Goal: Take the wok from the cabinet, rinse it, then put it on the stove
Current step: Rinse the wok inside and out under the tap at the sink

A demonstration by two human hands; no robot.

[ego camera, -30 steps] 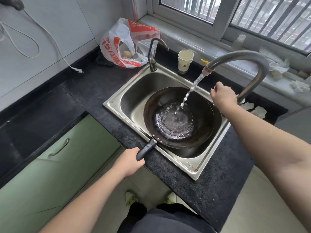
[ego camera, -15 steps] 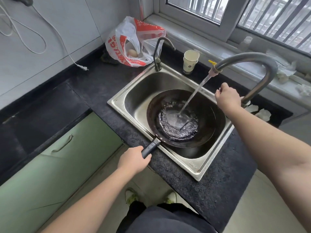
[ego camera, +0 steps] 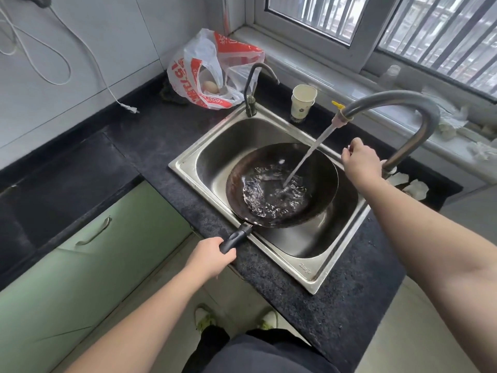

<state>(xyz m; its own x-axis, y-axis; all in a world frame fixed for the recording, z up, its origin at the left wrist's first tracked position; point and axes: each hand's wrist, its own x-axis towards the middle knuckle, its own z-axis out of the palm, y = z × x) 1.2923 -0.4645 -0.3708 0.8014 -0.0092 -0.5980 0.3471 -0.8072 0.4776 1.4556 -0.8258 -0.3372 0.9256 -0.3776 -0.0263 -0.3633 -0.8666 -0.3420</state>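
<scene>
A dark wok (ego camera: 236, 184) lies tilted inside the steel sink (ego camera: 188, 168), with water pooled in its bottom. My left hand (ego camera: 212, 255) grips the wok's black handle (ego camera: 236, 238) over the counter's front edge. A stream of water runs from the grey curved faucet (ego camera: 398, 103) into the wok. My right hand (ego camera: 360, 161) is curled round the faucet's lever at the base of the faucet; the lever itself is mostly hidden under my fingers.
A black stone counter (ego camera: 349, 305) surrounds the sink. Behind it stand a small dark tap (ego camera: 251, 103), a paper cup (ego camera: 303, 102) and a red-white plastic bag (ego camera: 212, 74) with an egg. Green cabinet drawers (ego camera: 94, 238) sit lower left. A white cable's plug (ego camera: 130, 108) lies on the counter.
The wok has tilted and shifted slightly in the sink, and the pooled water has sloshed. The water stream looks thinner and steadier. Both hands keep their holds.
</scene>
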